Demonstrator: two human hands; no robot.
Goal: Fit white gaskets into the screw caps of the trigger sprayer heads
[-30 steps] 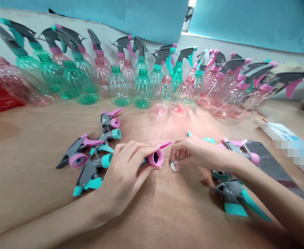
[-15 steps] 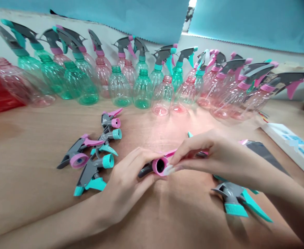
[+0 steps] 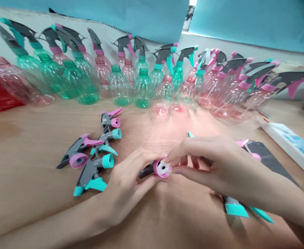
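Note:
My left hand (image 3: 127, 185) is closed around a grey and pink trigger spray head (image 3: 147, 170), its pink collar turned up toward me. In the mouth of that collar sits a small white ring (image 3: 163, 167) with a dark hole, pinched at its edge by the thumb and fingertips of my right hand (image 3: 206, 160). Whether the ring is fully seated cannot be made out. Left of my hands lie several loose spray heads, among them a teal one (image 3: 89, 173) and a pink one (image 3: 79, 152). Partly under my right forearm is another teal-collared head (image 3: 236, 209).
Along the back stands a row of bottles, some open like the green one (image 3: 143, 90), others with spray heads fitted. A red bag (image 3: 1, 93) is at the left. A white tray (image 3: 292, 145) with blue marks lies at the right, beside a dark flat piece (image 3: 268, 166).
My right hand has brought the white ring from beside the pink collar over its mouth, covering the dark opening. The left hand and spray head have stayed nearly still.

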